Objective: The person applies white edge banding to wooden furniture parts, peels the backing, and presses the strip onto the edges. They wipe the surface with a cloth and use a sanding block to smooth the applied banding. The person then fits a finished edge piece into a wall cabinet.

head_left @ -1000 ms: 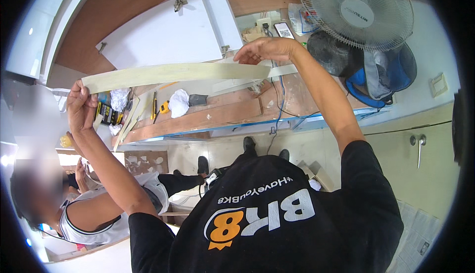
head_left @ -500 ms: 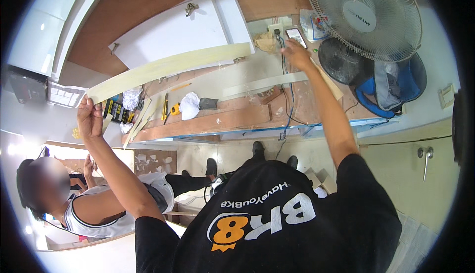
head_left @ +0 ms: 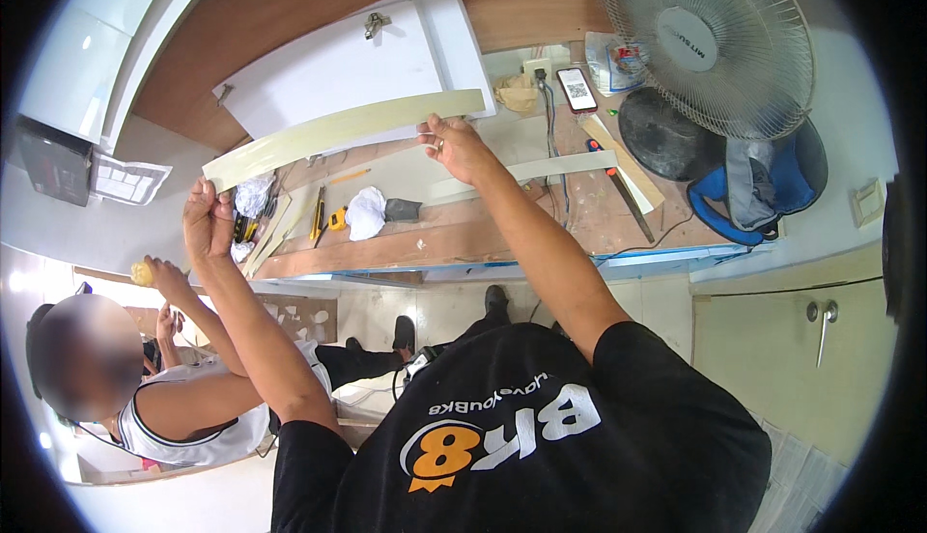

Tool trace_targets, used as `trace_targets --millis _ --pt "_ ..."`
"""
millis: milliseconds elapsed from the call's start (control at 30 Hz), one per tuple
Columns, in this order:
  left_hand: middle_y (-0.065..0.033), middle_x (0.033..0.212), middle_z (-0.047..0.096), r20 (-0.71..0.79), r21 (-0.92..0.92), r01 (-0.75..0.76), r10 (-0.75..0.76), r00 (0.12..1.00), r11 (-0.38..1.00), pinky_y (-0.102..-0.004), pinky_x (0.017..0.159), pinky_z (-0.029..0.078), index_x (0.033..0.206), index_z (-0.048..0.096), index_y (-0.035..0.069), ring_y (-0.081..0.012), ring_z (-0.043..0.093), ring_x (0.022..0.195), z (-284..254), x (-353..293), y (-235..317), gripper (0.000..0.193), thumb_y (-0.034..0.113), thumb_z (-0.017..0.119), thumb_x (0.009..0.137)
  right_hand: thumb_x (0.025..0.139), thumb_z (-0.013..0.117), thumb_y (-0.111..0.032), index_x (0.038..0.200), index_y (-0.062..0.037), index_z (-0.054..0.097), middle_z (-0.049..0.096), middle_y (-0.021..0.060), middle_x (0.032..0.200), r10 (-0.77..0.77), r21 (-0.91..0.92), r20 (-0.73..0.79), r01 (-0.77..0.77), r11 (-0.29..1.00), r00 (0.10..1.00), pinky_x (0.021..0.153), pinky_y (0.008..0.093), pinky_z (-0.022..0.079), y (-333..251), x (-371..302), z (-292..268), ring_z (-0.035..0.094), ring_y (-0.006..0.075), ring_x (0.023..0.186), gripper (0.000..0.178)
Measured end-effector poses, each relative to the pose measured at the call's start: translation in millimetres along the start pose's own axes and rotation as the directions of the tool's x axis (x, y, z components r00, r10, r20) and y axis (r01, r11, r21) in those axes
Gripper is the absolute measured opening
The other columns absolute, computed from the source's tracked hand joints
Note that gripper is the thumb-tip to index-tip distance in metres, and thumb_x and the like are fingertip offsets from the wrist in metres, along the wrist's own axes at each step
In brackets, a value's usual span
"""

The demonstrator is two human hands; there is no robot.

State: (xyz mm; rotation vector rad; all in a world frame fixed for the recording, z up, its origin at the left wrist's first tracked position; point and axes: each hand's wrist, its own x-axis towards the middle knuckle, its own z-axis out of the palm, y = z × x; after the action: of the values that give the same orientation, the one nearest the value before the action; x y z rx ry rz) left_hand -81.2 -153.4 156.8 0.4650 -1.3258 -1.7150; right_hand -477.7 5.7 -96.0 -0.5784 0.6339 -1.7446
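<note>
A long, thin, pale yellow-green strip (head_left: pixel 338 132) is held up in front of me, above the workbench. My left hand (head_left: pixel 208 219) pinches its left end with closed fingers. Toward the other end, my right hand (head_left: pixel 454 149) has its thumb and fingers closed at the strip's lower edge. A second pale strip (head_left: pixel 570 163) lies on the bench beyond my right forearm. Under the raised strip, nearer my left hand, are a yellow tape measure (head_left: pixel 337 218), a yellow-and-black cutter knife (head_left: pixel 318 216), a pencil (head_left: pixel 348 177) and a crumpled white cloth (head_left: pixel 366 212).
White panels (head_left: pixel 357 60) with a hinge stand at the back. A phone (head_left: pixel 576 91), a power plug (head_left: pixel 541 77), a long dark tool with red (head_left: pixel 628 200), a fan (head_left: pixel 710 45) and a blue bag (head_left: pixel 758 185) are on the right. Close on my left, a co-worker (head_left: pixel 193 398) raises something yellow.
My right hand has come left from beside the phone to the strip's lower edge. My left hand has shifted slightly right with the strip. The co-worker's arm has risen with the yellow thing.
</note>
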Motion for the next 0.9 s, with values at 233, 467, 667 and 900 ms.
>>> trace_targets --millis 233,467,667,900 --pt "-0.0109 0.113 0.069 -0.017 -0.048 -0.053 0.052 0.998 0.997 -0.0222 0.075 0.059 0.124 0.060 -0.003 -0.0169 0.065 0.086 -25.1 -25.2 18.6 0.024 0.000 0.066 0.100 0.102 0.069 -0.029 0.115 -0.0011 0.073 0.071 0.0070 0.097 0.121 -0.629 -0.236 -0.247 0.737 0.964 0.081 0.0327 0.055 -45.6 -31.0 -149.3 0.066 0.0168 0.085 0.031" --pt "-0.0139 0.118 0.069 0.094 -0.086 -0.040 0.048 0.994 0.995 -0.0223 0.073 0.058 0.129 0.057 -0.006 -0.0175 0.067 0.086 -48.0 -34.7 17.5 0.032 0.003 0.069 0.100 0.103 0.067 -0.032 0.151 0.0000 0.049 0.064 0.0241 0.141 -0.527 -0.987 -0.157 -0.142 0.069 0.835 0.102 0.0483 0.054 -86.7 -34.2 -154.2 0.063 0.0417 0.128 0.061" --pt "-0.0176 0.133 0.066 0.101 -0.201 -0.062 0.084 0.991 0.978 -0.0253 0.077 0.060 0.141 0.051 -0.007 -0.0199 0.069 0.102 -45.8 -45.2 -20.3 0.042 0.003 0.065 0.103 0.103 0.062 -0.058 0.164 -0.0048 0.024 0.049 0.0209 0.157 -0.013 0.287 -0.138 0.052 0.957 0.990 0.106 0.0531 0.052 -75.9 -64.3 -40.9 0.060 0.0409 0.133 0.089" --pt "-0.0190 0.125 0.069 -0.006 -0.264 -0.031 0.031 1.000 0.964 -0.0283 0.075 0.060 0.130 0.058 -0.008 -0.0234 0.068 0.098 -47.1 -97.2 -50.1 0.031 0.003 0.066 0.103 0.097 0.065 -0.066 0.165 0.0042 0.009 0.035 0.0283 0.162 0.212 0.318 -0.129 -0.162 0.934 0.969 0.108 0.0534 0.049 -48.6 -52.6 12.9 0.054 0.0435 0.139 0.112"
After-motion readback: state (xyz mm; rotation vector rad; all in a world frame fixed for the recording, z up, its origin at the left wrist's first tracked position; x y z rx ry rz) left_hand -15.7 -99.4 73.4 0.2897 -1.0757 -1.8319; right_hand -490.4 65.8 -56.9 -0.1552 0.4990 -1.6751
